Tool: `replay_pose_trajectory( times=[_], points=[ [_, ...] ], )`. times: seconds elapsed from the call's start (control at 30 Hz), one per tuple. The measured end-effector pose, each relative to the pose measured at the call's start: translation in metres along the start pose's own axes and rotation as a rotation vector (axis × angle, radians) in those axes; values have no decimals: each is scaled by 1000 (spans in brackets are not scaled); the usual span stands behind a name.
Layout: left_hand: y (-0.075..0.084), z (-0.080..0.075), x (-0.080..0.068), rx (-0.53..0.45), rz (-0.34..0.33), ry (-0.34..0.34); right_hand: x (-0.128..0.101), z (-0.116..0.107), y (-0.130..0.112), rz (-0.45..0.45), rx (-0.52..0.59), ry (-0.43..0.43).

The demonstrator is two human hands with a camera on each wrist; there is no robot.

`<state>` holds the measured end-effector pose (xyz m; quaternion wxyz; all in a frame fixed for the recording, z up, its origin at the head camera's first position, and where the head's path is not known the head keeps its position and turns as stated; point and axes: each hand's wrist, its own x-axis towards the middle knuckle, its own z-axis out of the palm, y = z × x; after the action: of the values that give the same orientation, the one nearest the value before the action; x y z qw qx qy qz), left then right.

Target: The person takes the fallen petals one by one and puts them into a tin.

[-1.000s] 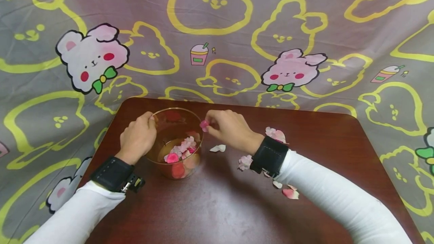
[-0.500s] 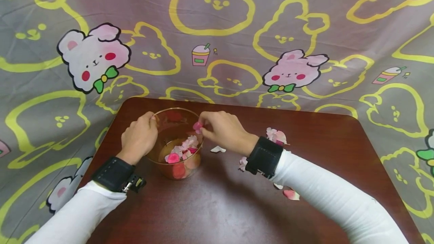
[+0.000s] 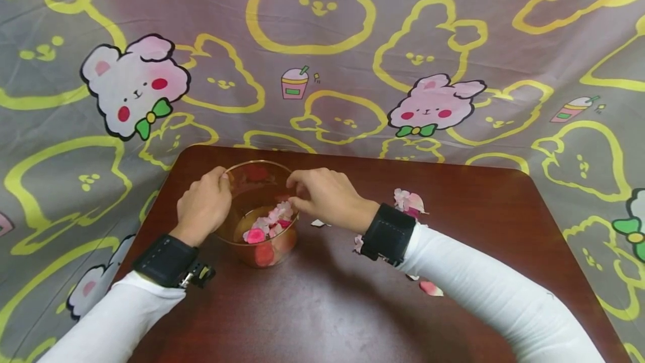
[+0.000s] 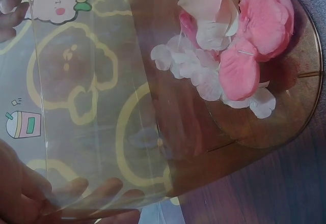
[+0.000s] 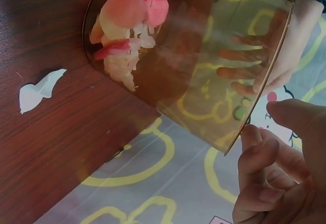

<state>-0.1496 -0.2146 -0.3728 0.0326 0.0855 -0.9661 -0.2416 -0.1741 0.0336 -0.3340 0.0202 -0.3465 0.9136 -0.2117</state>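
A clear amber bowl stands on the table, left of the middle. Pink and white flower petals lie at its bottom. My left hand grips the left side of its rim, and the fingers show through the wall in the left wrist view. At the opposite side of the rim is my right hand. In the right wrist view its thumb and index fingertip stand apart beside the rim, the other fingers loosely bent, with nothing seen between them.
A white petal lies on the brown table just right of the bowl. More petals are scattered near my right forearm, including a pink one. Behind the table hangs a grey curtain with cartoon prints.
My right hand has moved left to the bowl's rim. The pink petal it pinched is gone from its fingers, which have parted. My left hand keeps its grip on the bowl.
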Motion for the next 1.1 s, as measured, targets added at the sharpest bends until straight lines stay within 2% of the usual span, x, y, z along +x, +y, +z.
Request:
replay_pose_trajectory(
  times=[0.5,0.87,1.1],
  points=[
    [-1,0,-1,0,-2,1,-12,0,17,19,64,55],
    [0,1,0,-5,11,8,-39,-1,64,130,61,90],
    [-2,1,0,-3,15,6,-63,-7,91,199,39,60]
  ],
)
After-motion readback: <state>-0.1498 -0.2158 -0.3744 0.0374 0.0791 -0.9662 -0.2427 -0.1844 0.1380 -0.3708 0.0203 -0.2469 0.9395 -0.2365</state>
